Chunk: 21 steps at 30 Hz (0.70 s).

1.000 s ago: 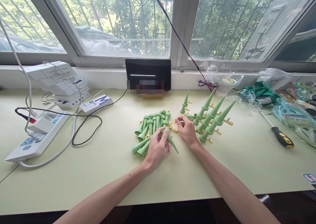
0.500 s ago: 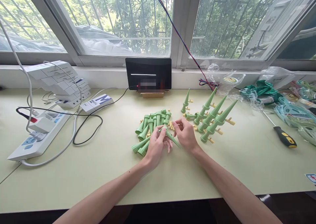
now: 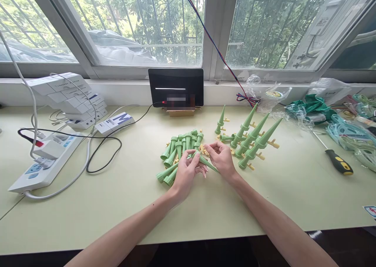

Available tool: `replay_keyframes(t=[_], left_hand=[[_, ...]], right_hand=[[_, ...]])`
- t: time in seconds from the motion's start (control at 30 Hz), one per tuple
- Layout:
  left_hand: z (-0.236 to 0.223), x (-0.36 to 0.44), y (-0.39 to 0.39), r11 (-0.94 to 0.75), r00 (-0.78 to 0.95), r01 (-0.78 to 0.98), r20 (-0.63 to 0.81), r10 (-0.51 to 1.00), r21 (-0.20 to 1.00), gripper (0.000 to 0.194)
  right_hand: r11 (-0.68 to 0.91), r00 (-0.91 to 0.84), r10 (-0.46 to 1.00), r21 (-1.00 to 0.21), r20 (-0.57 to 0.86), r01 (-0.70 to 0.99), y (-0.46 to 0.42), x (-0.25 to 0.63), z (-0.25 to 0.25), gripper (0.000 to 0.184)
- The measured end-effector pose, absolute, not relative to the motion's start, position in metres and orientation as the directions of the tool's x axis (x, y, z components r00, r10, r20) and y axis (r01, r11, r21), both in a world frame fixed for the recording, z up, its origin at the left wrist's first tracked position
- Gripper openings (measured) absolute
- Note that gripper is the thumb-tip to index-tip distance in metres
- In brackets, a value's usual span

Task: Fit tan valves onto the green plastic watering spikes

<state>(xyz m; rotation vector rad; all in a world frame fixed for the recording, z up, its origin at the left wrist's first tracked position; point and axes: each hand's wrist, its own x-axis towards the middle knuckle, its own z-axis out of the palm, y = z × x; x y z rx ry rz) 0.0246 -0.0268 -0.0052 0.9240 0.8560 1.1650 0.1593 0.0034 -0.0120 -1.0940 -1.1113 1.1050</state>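
The left hand (image 3: 186, 171) pinches a green spike (image 3: 209, 164) between thumb and fingers, its tip slanting toward the right wrist. The right hand (image 3: 221, 160) has thumb and fingertips drawn together by some yellow valves (image 3: 203, 151); whether they grip one, I can't tell. A spike pile (image 3: 179, 147) crowds the left hand, stacked spikes (image 3: 261, 142) the right. Outward lie a power strip (image 3: 51, 169), screwdriver (image 3: 337, 162), boxes (image 3: 73, 98), bags (image 3: 310, 108); behind, a tablet (image 3: 176, 82).

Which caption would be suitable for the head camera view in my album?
Left grip holds a green spike; right grip is close to yellow fittings, with stacked green spikes nearby.
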Motion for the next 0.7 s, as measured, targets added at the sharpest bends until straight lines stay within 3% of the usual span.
replay_keyframes(t=[0.7], left_hand=[[-0.0042,0.0243,-0.0237,0.179,0.192,-0.422,-0.106,0.976,0.889,0.033]], right_hand=[[0.172,0.078,0.983,-0.984,0.168,-0.045,0.0029,0.1600,-0.0138,0.038]])
